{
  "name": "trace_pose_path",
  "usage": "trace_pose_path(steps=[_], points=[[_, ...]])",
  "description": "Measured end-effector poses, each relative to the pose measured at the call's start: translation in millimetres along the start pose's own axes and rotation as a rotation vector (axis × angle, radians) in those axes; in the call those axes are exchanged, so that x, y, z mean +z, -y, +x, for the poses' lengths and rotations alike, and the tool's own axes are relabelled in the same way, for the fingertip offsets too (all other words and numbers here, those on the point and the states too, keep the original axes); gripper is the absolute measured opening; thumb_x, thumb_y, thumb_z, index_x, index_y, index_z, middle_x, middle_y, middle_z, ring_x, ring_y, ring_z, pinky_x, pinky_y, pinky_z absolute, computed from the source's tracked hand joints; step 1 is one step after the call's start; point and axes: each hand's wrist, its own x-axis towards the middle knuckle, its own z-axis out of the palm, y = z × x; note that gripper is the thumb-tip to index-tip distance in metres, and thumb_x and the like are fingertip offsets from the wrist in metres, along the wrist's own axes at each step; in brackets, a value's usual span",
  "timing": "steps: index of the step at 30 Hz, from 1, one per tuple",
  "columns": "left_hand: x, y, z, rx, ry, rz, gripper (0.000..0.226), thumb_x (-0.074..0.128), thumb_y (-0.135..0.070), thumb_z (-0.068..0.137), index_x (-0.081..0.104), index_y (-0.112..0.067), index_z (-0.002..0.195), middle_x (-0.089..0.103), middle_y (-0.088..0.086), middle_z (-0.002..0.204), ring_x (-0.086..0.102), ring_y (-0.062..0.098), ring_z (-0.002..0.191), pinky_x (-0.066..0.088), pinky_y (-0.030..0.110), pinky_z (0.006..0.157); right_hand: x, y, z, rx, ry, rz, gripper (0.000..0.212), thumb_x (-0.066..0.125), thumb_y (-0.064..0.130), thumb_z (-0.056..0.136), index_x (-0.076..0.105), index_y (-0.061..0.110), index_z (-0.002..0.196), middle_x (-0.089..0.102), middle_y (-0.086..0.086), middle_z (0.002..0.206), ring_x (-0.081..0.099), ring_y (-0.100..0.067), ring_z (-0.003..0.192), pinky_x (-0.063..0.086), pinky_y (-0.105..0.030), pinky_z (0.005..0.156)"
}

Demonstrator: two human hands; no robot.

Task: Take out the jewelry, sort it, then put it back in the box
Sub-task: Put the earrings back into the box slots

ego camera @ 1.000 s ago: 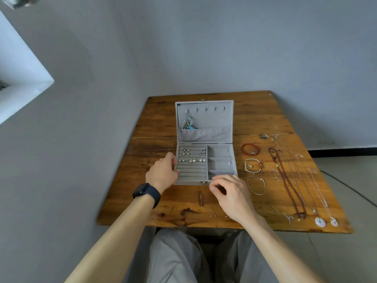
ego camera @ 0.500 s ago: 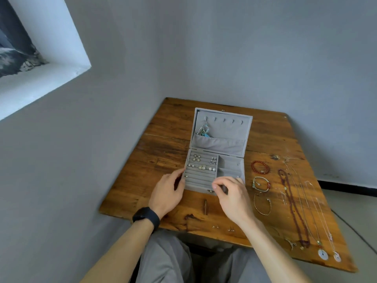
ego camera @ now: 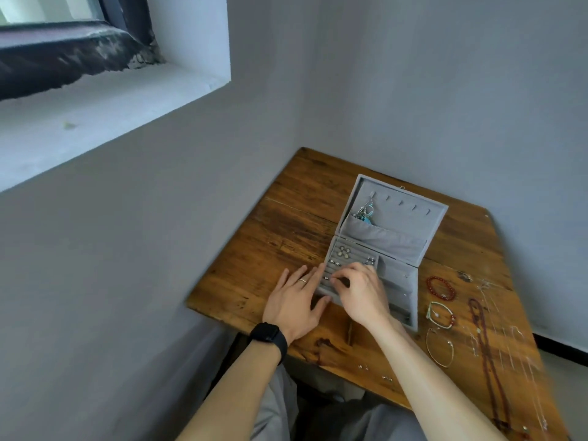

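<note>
Grey velvet rolls lie under the fingertips [ego camera: 335,281] of the right hand [ego camera: 361,294], which are curled and drawn together as if pinching. Whether a small piece sits between them I cannot tell. That pinch suits seating a stud into a slot, so I judge this to be the putting-back stage.

Beside it the left hand [ego camera: 294,299] lies flat, fingers straight, against the near left edge of the jewelry box [ego camera: 410,219], most likely to stop the light box sliding under the push.

Studs [ego camera: 343,252] fill the farther rows, and a cluster of pendants [ego camera: 366,214] hangs into the lid's pocket.

Outward on the wooden table [ego camera: 286,218], the red bead bracelet [ego camera: 440,288], two thinner bracelets [ego camera: 440,315] and the long necklaces [ego camera: 483,345] lie in separate lines to the right of the box. They look sorted by kind and not yet returned. A few tiny earrings [ego camera: 362,367] lie near the table's front edge.
</note>
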Motion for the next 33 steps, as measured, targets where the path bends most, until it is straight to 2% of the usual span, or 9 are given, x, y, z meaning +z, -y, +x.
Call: trace_pose_path(steps=[8, 16, 20, 22, 28, 33], points=[[0, 1, -2, -0.011, -0.002, -0.031, 0.068, 0.029, -0.058, 0.100, 0.008, -0.033, 0.159, 0.036, -0.009, 0.158, 0.018, 0.013, 0.151, 0.006, 0.041, 0.125, -6, 13, 11, 0.063, -0.007, -0.069, 0.015, 0.067, 0.036, 0.091, 0.071, 0.031, 0.104, 0.064, 0.004, 0.116, 0.053, -0.021, 0.111, 0.047, -0.031, 0.076], [1, 1, -2, -0.014, -0.021, -0.018, 0.068, 0.029, -0.059, 0.099, 0.009, -0.032, 0.159, 0.038, -0.007, 0.157, 0.021, 0.015, 0.150, 0.007, 0.042, 0.124, -7, 3, 10, -0.081, -0.009, -0.070, 0.020, 0.067, 0.035, 0.092, 0.077, 0.025, 0.106, 0.065, 0.007, 0.117, 0.043, -0.015, 0.114, 0.039, -0.031, 0.095], [2, 1, -2, -0.014, -0.020, -0.017, 0.069, 0.028, -0.059, 0.099, 0.008, -0.033, 0.159, 0.038, -0.008, 0.158, 0.021, 0.014, 0.150, 0.008, 0.042, 0.124, -4, 0, -1, -0.093, -0.079, -0.052, 0.020, 0.064, 0.027, 0.093, 0.076, 0.022, 0.108, 0.065, 0.007, 0.117, 0.046, -0.013, 0.115, 0.042, -0.029, 0.095], [2, 2, -1, -0.013, -0.018, -0.015, 0.069, 0.028, -0.059, 0.099, 0.007, -0.033, 0.159, 0.037, -0.008, 0.158, 0.021, 0.014, 0.150, 0.009, 0.042, 0.124, -2, -2, -8, -0.103, -0.112, -0.062, 0.019, 0.064, 0.022, 0.090, 0.076, 0.022, 0.105, 0.065, 0.007, 0.115, 0.047, -0.014, 0.115, 0.047, -0.034, 0.094], [2, 2, -2, -0.012, -0.016, -0.010, 0.068, 0.029, -0.058, 0.099, 0.007, -0.034, 0.159, 0.036, -0.010, 0.158, 0.020, 0.013, 0.150, 0.010, 0.041, 0.124, 3, -4, -16, -0.149, -0.078, -0.113, 0.024, 0.062, 0.022, 0.089, 0.075, 0.024, 0.109, 0.063, 0.008, 0.118, 0.047, -0.014, 0.118, 0.049, -0.039, 0.096], [1, 0, -3, -0.015, -0.015, -0.016, 0.068, 0.029, -0.058, 0.099, 0.007, -0.035, 0.159, 0.036, -0.012, 0.158, 0.020, 0.012, 0.150, 0.009, 0.040, 0.125, -1, -8, -19, -0.171, -0.083, -0.110, 0.023, 0.062, 0.022, 0.091, 0.074, 0.025, 0.110, 0.062, 0.008, 0.119, 0.048, -0.014, 0.119, 0.050, -0.038, 0.097]])
